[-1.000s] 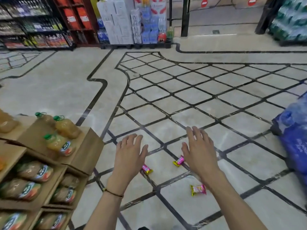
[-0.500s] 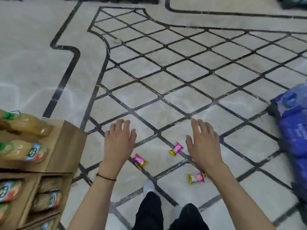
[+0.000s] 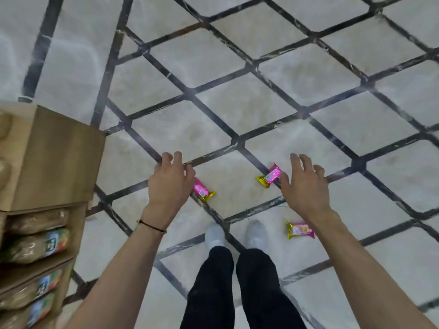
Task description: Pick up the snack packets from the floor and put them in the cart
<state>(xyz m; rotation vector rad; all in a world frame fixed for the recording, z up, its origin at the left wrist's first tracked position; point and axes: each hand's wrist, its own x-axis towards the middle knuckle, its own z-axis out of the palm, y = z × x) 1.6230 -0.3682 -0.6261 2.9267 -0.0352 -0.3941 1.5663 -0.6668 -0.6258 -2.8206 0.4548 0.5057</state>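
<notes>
Both your arms stretch forward and down, backs of the hands toward the camera, palms toward the floor [image 3: 237, 108].

Your left hand [image 3: 169, 184] hangs with its fingers bent at the knuckles and loosely curled downward, tips pointing at the tiles. It holds nothing. A thin black band [image 3: 152, 226] circles that wrist. The first snack packet [image 3: 203, 190], pink with a gold end, lies flat on the floor just beside the thumb edge of this hand. Its upper end is hidden behind the hand, so you cannot tell whether skin meets wrapper.

Your right hand [image 3: 306, 186] is spread wider, with the fingers apart and only slightly bent and the thumb angled out to the left. It grips nothing. The second snack packet [image 3: 270, 175] lies across a dark tile line just beside that thumb, pink end nearest the thumb, gold end pointing away to the left.

The third snack packet [image 3: 299, 230] lies flat beside your right forearm, near the wrist and just right of your right foot [image 3: 256, 231]. Your left foot [image 3: 215, 233] stands close beside the right one, both below black trousers [image 3: 211, 281].

A cardboard display [image 3: 59, 157] holding bottles [image 3: 38, 245] stands off to the left of your left arm.
</notes>
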